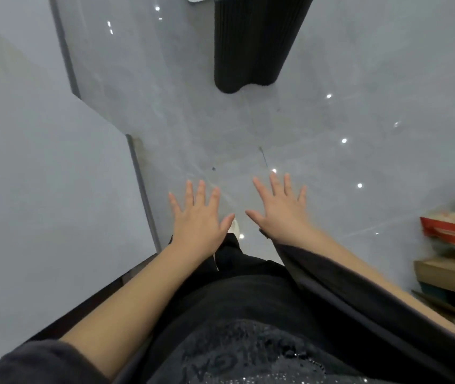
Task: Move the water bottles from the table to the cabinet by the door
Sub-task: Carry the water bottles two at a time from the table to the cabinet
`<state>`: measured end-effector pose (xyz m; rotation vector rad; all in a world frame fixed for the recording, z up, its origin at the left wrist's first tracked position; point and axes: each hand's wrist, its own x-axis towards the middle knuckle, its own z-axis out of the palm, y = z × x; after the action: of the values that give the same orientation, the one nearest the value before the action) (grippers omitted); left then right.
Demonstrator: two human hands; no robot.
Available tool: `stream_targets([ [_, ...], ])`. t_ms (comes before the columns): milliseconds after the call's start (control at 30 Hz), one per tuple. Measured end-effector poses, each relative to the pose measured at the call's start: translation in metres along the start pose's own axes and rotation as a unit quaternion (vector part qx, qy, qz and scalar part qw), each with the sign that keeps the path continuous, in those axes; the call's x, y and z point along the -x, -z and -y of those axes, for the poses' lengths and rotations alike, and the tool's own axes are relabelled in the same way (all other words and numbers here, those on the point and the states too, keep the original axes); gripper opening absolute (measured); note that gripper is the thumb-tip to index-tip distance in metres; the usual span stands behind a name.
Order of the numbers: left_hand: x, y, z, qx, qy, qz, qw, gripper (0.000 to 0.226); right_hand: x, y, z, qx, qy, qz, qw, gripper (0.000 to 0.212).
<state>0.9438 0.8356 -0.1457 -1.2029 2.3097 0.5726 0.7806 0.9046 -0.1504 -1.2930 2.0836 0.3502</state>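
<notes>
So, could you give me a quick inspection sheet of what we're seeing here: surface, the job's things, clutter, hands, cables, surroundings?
Surface: glossy grey floor dotted with light reflections; no table top in view.
Job's things: nothing seen.
Clutter: stacked cardboard boxes with a red box on top, at the right edge.
Hands: left hand and right hand both held out over the floor, fingers straight and spread, holding nothing.
Cables: nothing seen.
Surroundings: pale wall panels on the left; a dark ribbed column standing on the floor ahead.
</notes>
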Motion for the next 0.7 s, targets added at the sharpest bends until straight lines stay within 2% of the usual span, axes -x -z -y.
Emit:
stream_targets([
  [333, -0.081, 0.058, 0.011, 0.036, 0.036, -0.027, 0.998, 0.071, -0.084, 0.075, 0.013, 0.038, 0.037, -0.013, 0.998, 0.075],
  [700, -0.205, 0.161, 0.097, -0.003, -0.022, 0.003, 1.000, 0.071, -0.199, 0.162, 0.083, -0.007, -0.010, 0.002, 1.000, 0.076],
])
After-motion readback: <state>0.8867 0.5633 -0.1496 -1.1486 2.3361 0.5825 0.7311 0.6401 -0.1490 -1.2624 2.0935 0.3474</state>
